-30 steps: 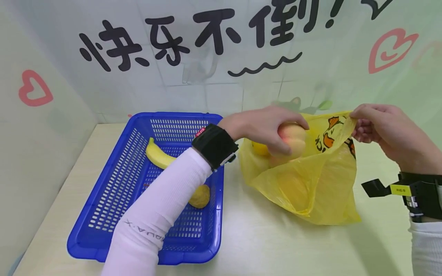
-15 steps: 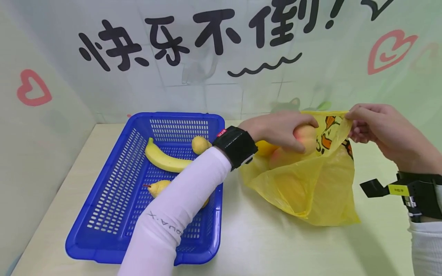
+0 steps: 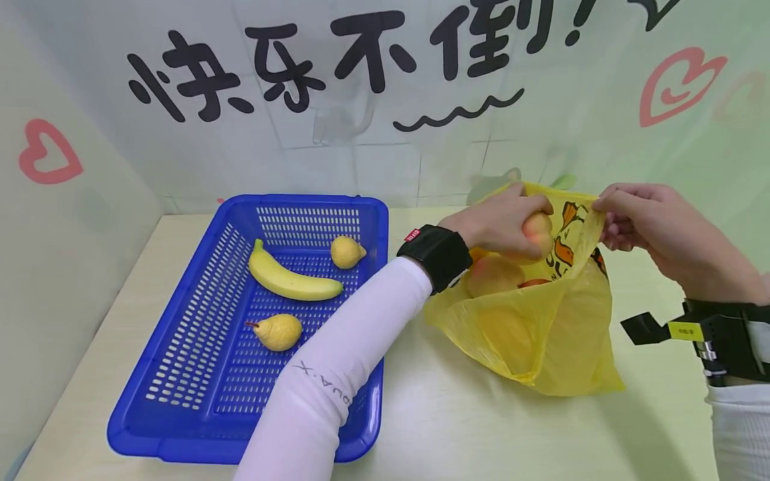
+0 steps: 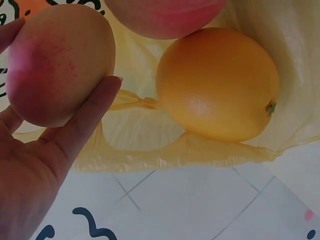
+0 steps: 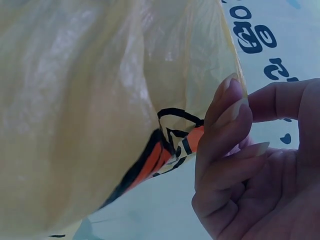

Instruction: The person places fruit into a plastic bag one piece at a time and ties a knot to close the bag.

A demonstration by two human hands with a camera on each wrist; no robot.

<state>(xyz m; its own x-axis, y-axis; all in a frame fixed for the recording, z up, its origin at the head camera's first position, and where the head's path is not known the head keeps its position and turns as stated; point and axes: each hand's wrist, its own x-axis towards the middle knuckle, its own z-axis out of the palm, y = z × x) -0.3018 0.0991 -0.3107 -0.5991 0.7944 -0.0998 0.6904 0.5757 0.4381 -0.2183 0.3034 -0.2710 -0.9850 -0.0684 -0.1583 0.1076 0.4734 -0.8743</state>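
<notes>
My left hand [image 3: 499,219] grips a peach [image 3: 537,230] at the mouth of a yellow plastic bag [image 3: 577,341]. In the left wrist view, thumb and fingers curve round this blushed peach [image 4: 60,65]. Another peach [image 3: 494,276] lies lower in the bag. Beside it in the left wrist view is an orange [image 4: 220,85] with a small green stem end. The bag's right edge is pinched between thumb and fingers of my right hand [image 3: 652,224]; the right wrist view shows its thin yellow film [image 5: 190,60] there. The bag's lower contents are partly hidden by its front wall.
Left of the bag, a blue perforated basket [image 3: 174,334] holds a banana [image 3: 291,282], a pear [image 3: 279,332] and another yellow pear-shaped fruit [image 3: 345,252]. My left sleeve [image 3: 325,374] crosses over its right rim. A printed wall [image 3: 385,174] stands behind the table [image 3: 469,427].
My left hand has moved right with the peach, further over the bag's mouth. The pears in the basket have come out from behind the arm. My right hand keeps its pinch, shifting slightly left.
</notes>
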